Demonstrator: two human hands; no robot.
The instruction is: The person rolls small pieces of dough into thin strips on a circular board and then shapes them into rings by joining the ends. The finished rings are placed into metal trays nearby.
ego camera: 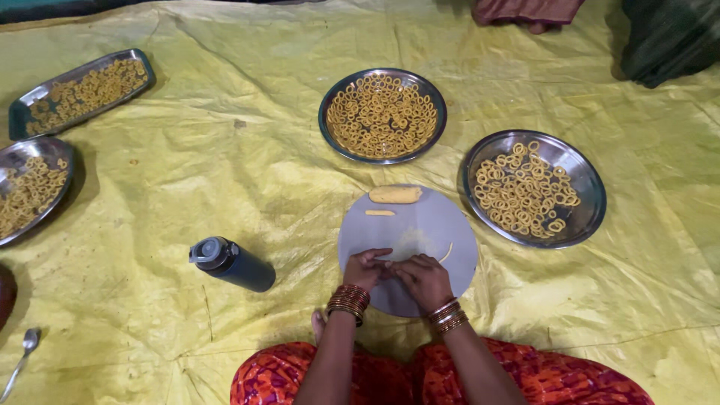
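The step in hand looks like shaping: both hands meet at the near edge of a round grey flat board (pixel 420 225), fingertips pinched together over a thin strand of yellow dough (pixel 447 252) whose free end curves off to the right. The left hand (pixel 365 268) and right hand (pixel 424 279) are curled inward with fingers closed on the strand between them; the part inside the grip is hidden. The next move, as I judge it, calls for a light, even touch so the strand closes into a ring without breaking.

On the far part of the board lie two spare dough pieces: one thick yellow dough log (pixel 395 195) and, just nearer, one short thin yellow dough stick (pixel 379 213).

There are four metal trays of yellow dough rings. One round steel plate (pixel 330 101), far of the board, is nearly full. A second round steel plate (pixel 589 180), to the right, is partly filled. A rectangular steel tray (pixel 22 112) sits far left, and a round steel dish (pixel 15 154) is cut off by the left edge.

One dark cylindrical bottle with a grey cap (pixel 232 264) lies on its side left of the board. One steel spoon (pixel 27 346) rests near left. All sit on a yellow plastic sheet (pixel 225 172).
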